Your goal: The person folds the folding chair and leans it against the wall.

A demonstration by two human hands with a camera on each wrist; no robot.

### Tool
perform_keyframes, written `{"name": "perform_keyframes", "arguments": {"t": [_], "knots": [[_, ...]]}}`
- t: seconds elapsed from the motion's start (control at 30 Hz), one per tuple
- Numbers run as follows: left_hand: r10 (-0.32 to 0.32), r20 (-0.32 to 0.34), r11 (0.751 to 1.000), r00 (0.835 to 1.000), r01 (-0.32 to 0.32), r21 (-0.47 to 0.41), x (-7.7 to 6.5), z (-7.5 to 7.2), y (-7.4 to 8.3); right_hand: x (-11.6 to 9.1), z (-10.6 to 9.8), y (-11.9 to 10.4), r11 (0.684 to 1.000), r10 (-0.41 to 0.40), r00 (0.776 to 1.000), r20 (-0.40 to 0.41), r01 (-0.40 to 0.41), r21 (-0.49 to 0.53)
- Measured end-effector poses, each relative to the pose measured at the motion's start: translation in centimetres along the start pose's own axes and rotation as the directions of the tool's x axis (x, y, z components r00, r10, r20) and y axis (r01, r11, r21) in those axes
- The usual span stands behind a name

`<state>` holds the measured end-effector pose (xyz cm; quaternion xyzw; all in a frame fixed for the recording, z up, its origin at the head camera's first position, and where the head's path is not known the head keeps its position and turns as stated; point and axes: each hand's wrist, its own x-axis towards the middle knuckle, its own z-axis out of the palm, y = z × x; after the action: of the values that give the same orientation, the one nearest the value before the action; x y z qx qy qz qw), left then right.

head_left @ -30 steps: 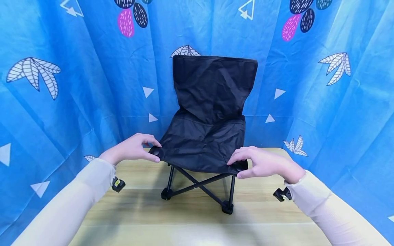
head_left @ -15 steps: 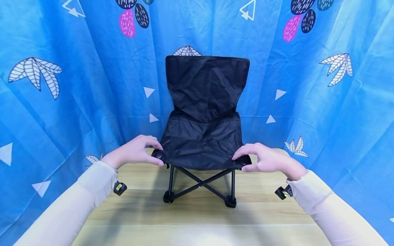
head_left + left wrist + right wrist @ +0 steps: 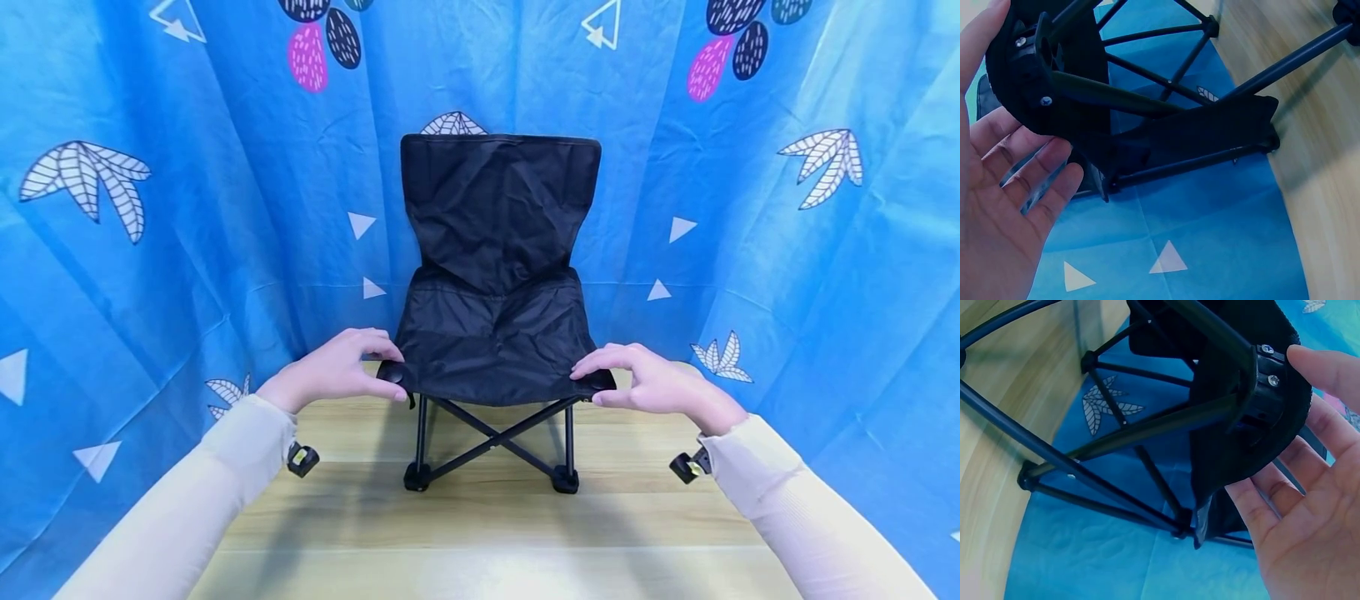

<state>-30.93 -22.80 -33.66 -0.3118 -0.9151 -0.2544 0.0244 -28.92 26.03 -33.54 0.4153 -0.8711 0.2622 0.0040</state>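
Observation:
A black folding chair [image 3: 495,342] with a fabric seat and back stands upright, unfolded, on its crossed metal legs. At its front left corner my left hand [image 3: 341,367] grips the seat, thumb at the front edge and fingers at the side. My right hand [image 3: 652,379] holds the front right corner the same way. From below, the left wrist view shows the left fingers [image 3: 1041,162] curled at the edge of that corner, where a leg tube meets a screwed bracket. In the right wrist view the right thumb [image 3: 1329,365] and fingers span the opposite bracket [image 3: 1266,381].
The chair stands on a light wood surface [image 3: 487,517]. A blue patterned curtain [image 3: 300,167] hangs close behind the chair's back and along both sides. Crossed leg tubes [image 3: 493,440] run under the seat down to black plastic feet [image 3: 565,478].
The chair has turned to face straight forward, and its back has moved left. Its front right foot has shifted back and slightly right. Both hands have stayed at the seat corners.

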Motion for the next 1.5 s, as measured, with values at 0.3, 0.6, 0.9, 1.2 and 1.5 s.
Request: {"name": "perform_keyframes", "arguments": {"t": [0.3, 0.6, 0.9, 1.2, 1.5], "knots": [[-0.01, -0.05, 1.0, 0.999, 0.011, 0.015, 0.2, 0.6, -0.4, 0.0, 0.0, 0.2, 1.0, -0.003, 1.0, -0.015, 0.003, -0.001], [0.03, -0.111, 0.999, 0.993, -0.026, 0.032, -0.6, 1.0, -0.1, -0.2, 0.7, 0.0, 0.997, -0.028, 0.989, -0.142, 0.018, -0.07], [0.13, -0.164, 0.99, 0.978, -0.119, 0.07, -1.3, 1.2, 0.2, -0.7, 1.5, 0.0, 0.987, -0.08, 0.958, -0.275, 0.037, -0.159], [0.141, -0.18, 0.986, 0.974, -0.122, 0.11, -2.3, 1.6, 0.0, -1.2, 2.1, 0.3, 0.977, -0.086, 0.947, -0.309, 0.02, -0.213], [0.241, -0.241, 0.964, 0.94, -0.204, 0.171, -2.3, 2.2, -0.1, -1.3, 2.3, 0.4, 0.969, -0.107, 0.944, -0.312, 0.029, -0.244]]}}
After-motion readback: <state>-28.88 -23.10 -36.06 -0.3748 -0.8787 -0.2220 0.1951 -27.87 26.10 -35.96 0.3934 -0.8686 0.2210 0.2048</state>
